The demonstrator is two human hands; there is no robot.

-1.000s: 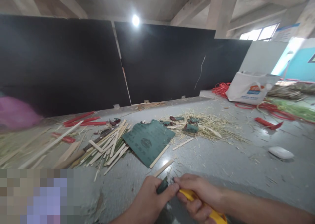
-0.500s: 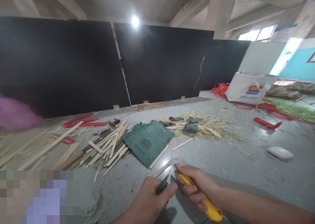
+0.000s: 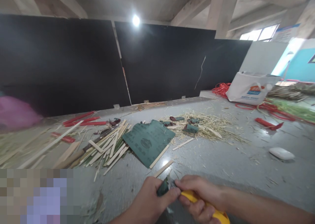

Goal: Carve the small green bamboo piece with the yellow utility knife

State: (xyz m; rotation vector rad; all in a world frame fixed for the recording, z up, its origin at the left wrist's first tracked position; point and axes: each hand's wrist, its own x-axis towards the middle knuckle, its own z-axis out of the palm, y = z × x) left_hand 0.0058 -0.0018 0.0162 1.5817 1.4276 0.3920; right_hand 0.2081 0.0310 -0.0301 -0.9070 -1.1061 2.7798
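Grey floor (image 3: 221, 165), smooth and faintly glossy, is seen strewn with litter. Pale sticks (image 3: 110, 147) are heaped left of centre, and a sheet of green sandpaper (image 3: 148, 141) is laid just beside them. Straw-coloured shavings (image 3: 209, 125) are scattered farther back, with small green scraps among them. Red strips (image 3: 83, 120) are lined up at the foot of tall black panels (image 3: 159, 63), which close off the far side. A white bag (image 3: 248, 88) is set at the far right, with red straps (image 3: 220, 88) just beside it. Overhead, pale beams (image 3: 221, 7) and a lit lamp (image 3: 135, 20) are shown, and daylight is let in by a high window (image 3: 259, 32).

At the bottom edge, a green piece (image 3: 162, 188) is pinched in the closed grip of the left hand (image 3: 147, 201). A yellow knife (image 3: 204, 207) is clamped in the grip of the right hand (image 3: 199, 197), its blade laid against the piece. Both are held low over the floor.
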